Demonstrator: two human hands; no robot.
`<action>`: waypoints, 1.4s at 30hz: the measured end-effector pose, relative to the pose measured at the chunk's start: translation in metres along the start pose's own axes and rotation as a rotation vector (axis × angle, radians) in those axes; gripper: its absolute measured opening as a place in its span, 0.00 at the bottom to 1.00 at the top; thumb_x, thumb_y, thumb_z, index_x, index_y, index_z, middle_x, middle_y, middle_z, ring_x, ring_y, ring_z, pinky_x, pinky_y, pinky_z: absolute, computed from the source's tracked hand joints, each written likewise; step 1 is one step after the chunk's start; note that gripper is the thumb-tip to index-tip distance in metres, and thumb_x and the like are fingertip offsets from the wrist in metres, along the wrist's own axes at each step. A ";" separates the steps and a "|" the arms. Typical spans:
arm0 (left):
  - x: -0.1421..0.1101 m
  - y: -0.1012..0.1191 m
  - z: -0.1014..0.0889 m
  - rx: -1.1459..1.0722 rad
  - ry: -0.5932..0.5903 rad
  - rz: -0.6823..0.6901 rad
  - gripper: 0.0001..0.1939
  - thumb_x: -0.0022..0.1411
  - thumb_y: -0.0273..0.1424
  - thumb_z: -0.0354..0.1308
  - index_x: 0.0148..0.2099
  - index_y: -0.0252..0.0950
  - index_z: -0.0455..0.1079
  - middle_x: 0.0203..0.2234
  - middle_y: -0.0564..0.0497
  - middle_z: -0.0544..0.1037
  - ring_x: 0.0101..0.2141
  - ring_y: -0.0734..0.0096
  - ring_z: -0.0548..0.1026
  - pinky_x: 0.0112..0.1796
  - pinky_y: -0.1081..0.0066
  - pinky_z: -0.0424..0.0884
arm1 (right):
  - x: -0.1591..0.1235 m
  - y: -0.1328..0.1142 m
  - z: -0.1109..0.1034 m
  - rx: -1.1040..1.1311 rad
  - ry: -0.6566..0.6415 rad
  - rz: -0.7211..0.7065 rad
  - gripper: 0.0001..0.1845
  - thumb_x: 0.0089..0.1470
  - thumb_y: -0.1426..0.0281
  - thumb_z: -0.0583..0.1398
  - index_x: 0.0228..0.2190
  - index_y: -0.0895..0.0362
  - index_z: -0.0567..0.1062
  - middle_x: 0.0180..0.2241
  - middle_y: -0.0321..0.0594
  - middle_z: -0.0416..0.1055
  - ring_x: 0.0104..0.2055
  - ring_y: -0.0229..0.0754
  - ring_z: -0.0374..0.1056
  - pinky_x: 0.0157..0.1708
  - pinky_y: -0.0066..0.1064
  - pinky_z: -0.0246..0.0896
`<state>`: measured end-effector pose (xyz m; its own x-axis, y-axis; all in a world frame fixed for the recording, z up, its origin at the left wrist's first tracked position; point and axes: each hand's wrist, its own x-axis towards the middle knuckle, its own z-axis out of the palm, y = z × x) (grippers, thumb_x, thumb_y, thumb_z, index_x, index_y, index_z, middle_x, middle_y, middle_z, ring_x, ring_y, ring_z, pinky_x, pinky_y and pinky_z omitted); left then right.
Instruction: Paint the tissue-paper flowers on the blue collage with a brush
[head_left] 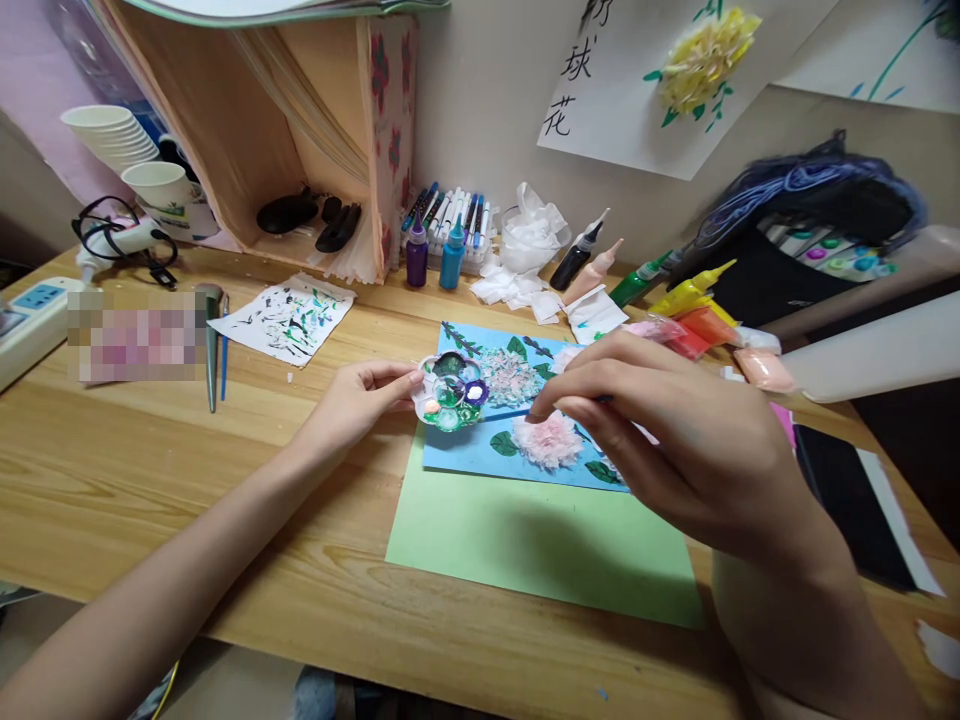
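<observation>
My left hand [360, 400] is closed on the rim of a small flower-shaped paint palette [448, 418], thumb on top. Its wells hold green, white, dark purple and peach paint. In my right hand [660, 430] is a thin blue paintbrush [510, 412], whose tip reaches the palette's right edge; whether it touches the paint I cannot tell. Beneath both lies a blue sheet [457, 455] bearing pink and bluish ruffled flowers [547, 440] and dark green leaves. My right hand hides its right part. A light green sheet [525, 545] lies under the blue one.
Paint bottles [450, 255] and a box of markers [450, 215] stand along the back. A paint-smeared tissue [289, 318] and two more brushes [213, 350] lie at left. Paper cups [161, 190] stand beside a fabric-lined box [390, 150]. A black flat object [847, 500] lies at right.
</observation>
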<state>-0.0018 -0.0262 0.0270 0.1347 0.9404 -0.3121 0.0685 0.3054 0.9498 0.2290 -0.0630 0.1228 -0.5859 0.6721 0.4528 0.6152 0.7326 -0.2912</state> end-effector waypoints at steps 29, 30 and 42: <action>0.000 0.001 0.000 0.022 -0.027 0.008 0.18 0.50 0.42 0.64 0.39 0.36 0.77 0.39 0.46 0.80 0.38 0.65 0.77 0.42 0.68 0.73 | 0.001 0.002 -0.001 -0.013 0.016 0.009 0.10 0.59 0.70 0.52 0.31 0.56 0.73 0.27 0.38 0.73 0.31 0.35 0.68 0.30 0.27 0.64; 0.000 0.001 0.000 0.022 -0.026 0.010 0.18 0.50 0.42 0.64 0.39 0.36 0.77 0.39 0.46 0.80 0.38 0.65 0.77 0.42 0.68 0.73 | 0.001 0.002 -0.001 -0.006 0.009 0.011 0.10 0.59 0.70 0.52 0.31 0.56 0.73 0.27 0.38 0.73 0.31 0.35 0.68 0.29 0.27 0.64; 0.000 0.001 0.001 0.002 -0.018 0.008 0.16 0.49 0.41 0.65 0.37 0.37 0.77 0.38 0.47 0.80 0.37 0.66 0.77 0.41 0.69 0.73 | 0.001 0.002 -0.001 -0.045 0.025 0.003 0.10 0.59 0.70 0.52 0.32 0.57 0.73 0.27 0.38 0.74 0.31 0.36 0.68 0.30 0.29 0.63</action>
<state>-0.0010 -0.0259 0.0276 0.1527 0.9399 -0.3053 0.0690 0.2981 0.9520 0.2308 -0.0608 0.1236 -0.5707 0.6710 0.4733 0.6405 0.7245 -0.2547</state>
